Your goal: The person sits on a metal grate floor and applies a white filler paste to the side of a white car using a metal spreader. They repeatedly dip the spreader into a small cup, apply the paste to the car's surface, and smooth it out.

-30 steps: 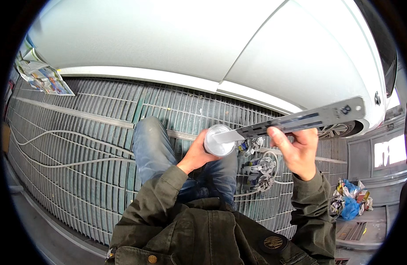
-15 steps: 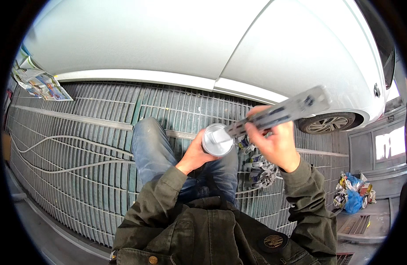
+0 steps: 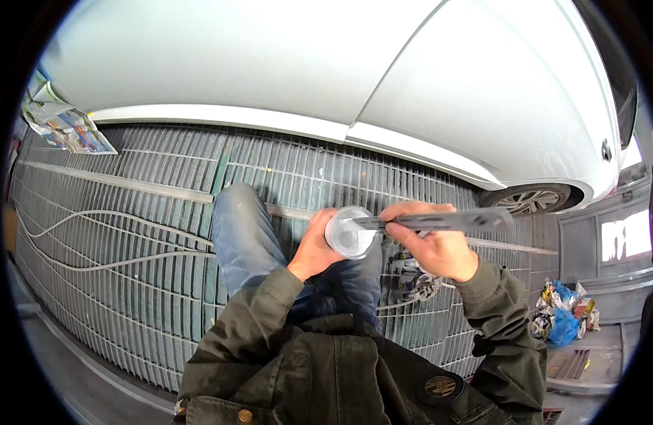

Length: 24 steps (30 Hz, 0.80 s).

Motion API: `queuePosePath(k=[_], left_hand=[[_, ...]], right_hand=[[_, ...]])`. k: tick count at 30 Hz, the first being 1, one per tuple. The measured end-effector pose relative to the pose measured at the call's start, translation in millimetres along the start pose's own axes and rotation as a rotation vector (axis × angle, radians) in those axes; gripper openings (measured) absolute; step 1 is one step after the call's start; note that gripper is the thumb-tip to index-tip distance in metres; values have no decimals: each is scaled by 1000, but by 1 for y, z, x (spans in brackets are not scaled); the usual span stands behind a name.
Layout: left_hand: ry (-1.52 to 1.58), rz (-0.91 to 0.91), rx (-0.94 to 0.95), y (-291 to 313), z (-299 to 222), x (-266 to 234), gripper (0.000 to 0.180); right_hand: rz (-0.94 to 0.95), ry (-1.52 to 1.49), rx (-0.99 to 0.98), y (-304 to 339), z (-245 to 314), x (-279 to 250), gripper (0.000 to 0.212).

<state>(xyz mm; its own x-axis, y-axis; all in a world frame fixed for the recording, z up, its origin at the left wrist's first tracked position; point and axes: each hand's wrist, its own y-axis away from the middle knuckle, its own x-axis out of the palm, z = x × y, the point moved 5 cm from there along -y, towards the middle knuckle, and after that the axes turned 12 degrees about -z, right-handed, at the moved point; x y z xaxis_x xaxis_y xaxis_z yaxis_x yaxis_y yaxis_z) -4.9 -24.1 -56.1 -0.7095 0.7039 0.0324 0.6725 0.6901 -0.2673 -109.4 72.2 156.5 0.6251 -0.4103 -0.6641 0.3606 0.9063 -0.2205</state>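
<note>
My left hand (image 3: 316, 246) is wrapped round the side of a clear plastic cup (image 3: 352, 244) that has pale, whitish stuff inside. Above my right thigh, the cup's mouth faces up. A long, flat grey stirring stick (image 3: 475, 221) is pinched between the thumb and fingers of my right hand (image 3: 437, 248). Its pale lower end reaches into the cup, and its slotted upper part sticks out to the right, seen almost edge-on. Where exactly the tip touches inside is hard to see.
A white car body (image 3: 269, 64) with a wheel (image 3: 532, 198) stands ahead. Slatted metal grating (image 3: 149, 283) forms the floor, crossed by a pale hose (image 3: 128, 216). Several grey objects (image 3: 420, 283) lie below my right hand. Crumpled paper and blue plastic (image 3: 564, 319) lie right; printed paper (image 3: 68, 127), far left.
The stick has swung from a slant up and right to nearly level, its broad face turning edge-on. My right hand has tilted with it. The cup has shifted slightly in my left hand.
</note>
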Motion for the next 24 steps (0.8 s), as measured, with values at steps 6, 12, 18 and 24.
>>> queuePosePath(k=[6, 12, 18, 24], left_hand=[[174, -20, -136, 7, 7, 4, 72], [167, -36, -169, 12, 14, 3, 73], [75, -28, -190, 16, 26, 4, 78], [179, -29, -192, 15, 21, 4, 77]], right_hand=[[20, 14, 6, 1, 8, 1, 20], [-47, -149, -1, 9, 3, 5, 16], [-48, -105, -3, 15, 2, 7, 20], [57, -11, -43, 18, 4, 15, 18]])
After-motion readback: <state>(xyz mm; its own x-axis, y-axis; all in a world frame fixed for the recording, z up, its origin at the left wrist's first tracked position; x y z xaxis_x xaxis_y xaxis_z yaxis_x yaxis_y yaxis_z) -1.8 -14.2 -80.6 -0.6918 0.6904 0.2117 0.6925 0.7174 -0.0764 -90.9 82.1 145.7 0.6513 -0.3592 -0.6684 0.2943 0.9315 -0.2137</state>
